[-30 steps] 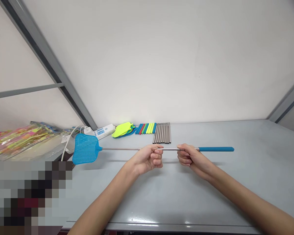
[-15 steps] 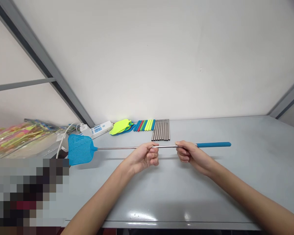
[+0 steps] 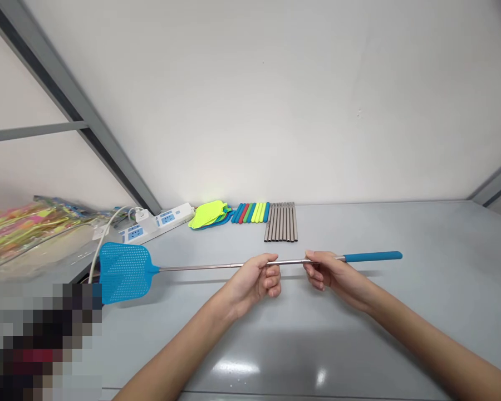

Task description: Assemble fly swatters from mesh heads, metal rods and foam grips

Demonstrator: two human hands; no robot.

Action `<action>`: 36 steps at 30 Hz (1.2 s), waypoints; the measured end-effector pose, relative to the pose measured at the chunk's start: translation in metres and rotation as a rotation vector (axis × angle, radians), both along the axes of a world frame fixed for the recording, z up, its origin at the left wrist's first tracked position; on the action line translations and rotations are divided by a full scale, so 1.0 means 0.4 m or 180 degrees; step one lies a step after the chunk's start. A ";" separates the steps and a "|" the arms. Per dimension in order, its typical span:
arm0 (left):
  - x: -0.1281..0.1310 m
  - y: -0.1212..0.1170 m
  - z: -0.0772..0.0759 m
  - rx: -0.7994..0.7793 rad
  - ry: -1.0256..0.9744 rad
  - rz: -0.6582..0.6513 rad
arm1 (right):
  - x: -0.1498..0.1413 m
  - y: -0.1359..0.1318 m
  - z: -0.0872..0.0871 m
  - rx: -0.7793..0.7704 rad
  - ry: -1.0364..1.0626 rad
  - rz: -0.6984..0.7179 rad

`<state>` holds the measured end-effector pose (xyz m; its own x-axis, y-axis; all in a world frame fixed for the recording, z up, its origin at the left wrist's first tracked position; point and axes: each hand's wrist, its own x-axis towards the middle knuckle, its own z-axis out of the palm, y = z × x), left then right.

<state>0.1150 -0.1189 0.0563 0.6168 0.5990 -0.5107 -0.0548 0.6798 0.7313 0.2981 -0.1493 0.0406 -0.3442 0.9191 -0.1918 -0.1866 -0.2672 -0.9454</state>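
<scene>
A telescopic fly swatter (image 3: 200, 268) with a blue mesh head (image 3: 126, 273), a thin metal rod and a blue grip (image 3: 372, 257) lies crosswise over the table, its head at the left. My left hand (image 3: 256, 281) is closed on the rod near its middle, pinching it between thumb and curled fingers. Farther right, my right hand (image 3: 332, 275) pinches the rod just short of the blue grip. A bare stretch of metal shows between the two hands. The swatter is held above the tabletop, with a faint shadow below it.
Along the wall lie yellow and blue swatter heads (image 3: 211, 214), several coloured grips (image 3: 250, 213) and a row of metal rods (image 3: 281, 221). A white power strip (image 3: 167, 219) with a cable stands left of them. Plastic-wrapped goods (image 3: 25, 228) lie at far left, on the grey table (image 3: 434, 289).
The swatter sits lower in view and its head has dropped to the left. Both hands appear slightly lower and further right, still on the rod. The camera view has shifted a little.
</scene>
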 end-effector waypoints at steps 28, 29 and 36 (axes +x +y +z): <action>0.013 -0.017 0.000 0.0001 0.0033 0.0094 | 0.002 -0.006 -0.022 -0.0478 0.0296 -0.0007; 0.014 -0.017 0.000 -0.0021 0.0020 0.0112 | 0.002 -0.006 -0.023 -0.0508 0.0309 -0.0013; 0.016 -0.019 -0.003 -0.0089 -0.0016 0.0178 | 0.005 -0.008 -0.027 -0.0568 0.0366 0.0010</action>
